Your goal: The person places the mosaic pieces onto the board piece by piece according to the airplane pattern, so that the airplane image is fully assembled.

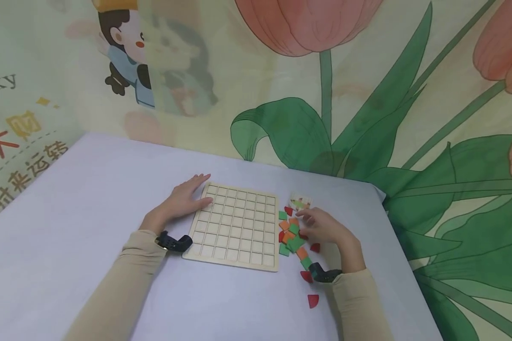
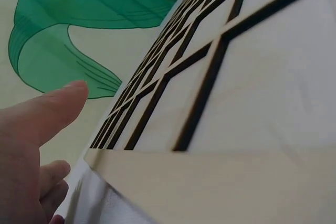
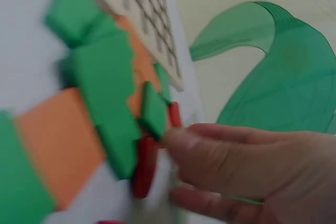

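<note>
A pale wooden grid board [image 1: 234, 226] lies on the table, its square cells bare. My left hand [image 1: 181, 201] is at the board's left edge, thumb reaching over the rim and fingers extended. In the left wrist view, the thumb [image 2: 63, 106] is beside the grid. Right of the board is a loose pile of green tiles [image 1: 296, 243], orange tiles [image 1: 301, 253] and red rounded pieces [image 1: 306, 276]. My right hand [image 1: 324, 225] hovers over it, thumb and forefinger apart. In the right wrist view, the thumb tip overlaps a small green tile [image 3: 154, 111]; contact is unclear.
A small patterned card [image 1: 300, 201] lies beyond the pile, near the board's far right corner. Single red pieces [image 1: 313, 300] lie toward the front. White cloth [image 1: 89, 203] covers the table, and a printed curtain [image 1: 281, 85] hangs behind it.
</note>
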Tool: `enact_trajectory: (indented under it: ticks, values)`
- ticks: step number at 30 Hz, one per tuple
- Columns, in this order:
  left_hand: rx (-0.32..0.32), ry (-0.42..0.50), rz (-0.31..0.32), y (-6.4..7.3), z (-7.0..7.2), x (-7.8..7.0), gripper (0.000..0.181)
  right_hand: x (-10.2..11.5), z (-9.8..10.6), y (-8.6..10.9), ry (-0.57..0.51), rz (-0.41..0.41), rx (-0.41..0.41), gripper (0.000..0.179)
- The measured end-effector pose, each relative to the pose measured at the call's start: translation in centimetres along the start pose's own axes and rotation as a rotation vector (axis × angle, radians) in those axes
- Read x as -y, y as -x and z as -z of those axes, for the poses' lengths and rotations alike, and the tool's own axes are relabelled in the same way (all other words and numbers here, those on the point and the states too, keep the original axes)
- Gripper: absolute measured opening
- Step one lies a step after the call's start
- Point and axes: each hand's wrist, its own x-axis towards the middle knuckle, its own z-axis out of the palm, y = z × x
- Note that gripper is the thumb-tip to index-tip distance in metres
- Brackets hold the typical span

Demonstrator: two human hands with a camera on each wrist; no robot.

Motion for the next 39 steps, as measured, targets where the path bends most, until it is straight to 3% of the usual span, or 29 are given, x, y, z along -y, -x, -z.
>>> enact_trajectory:
  ticks: [6, 11, 22, 31, 39]
  values:
    - [-0.035, -0.046, -0.020, -0.6, -0.4, 0.7, 0.076, 0.3, 0.7, -0.8, 0.072, -0.094, 0.116, 0.039]
    - [-0.035, -0.082, -0.032, -0.9, -0.7, 0.8, 0.076, 0.2, 0.5, -0.9, 0.073, -0.144, 0.143, 0.035]
    - [-0.039, -0.114, -0.044, -0.9, -0.6, 0.5, 0.072, 0.6, 0.2, -0.8, 0.064, -0.037, 0.143, 0.028]
    - [-0.039, -0.125, -0.030, -1.0, -0.1, 0.4, 0.070, 0.8, 0.5, -0.8, 0.050, -0.027, 0.134, 0.027]
    - [-0.055, -0.127, -0.020, -1.2, -0.7, 0.7, 0.068, -0.1, 0.2, -1.1, -0.021, -0.048, 0.149, 0.019]
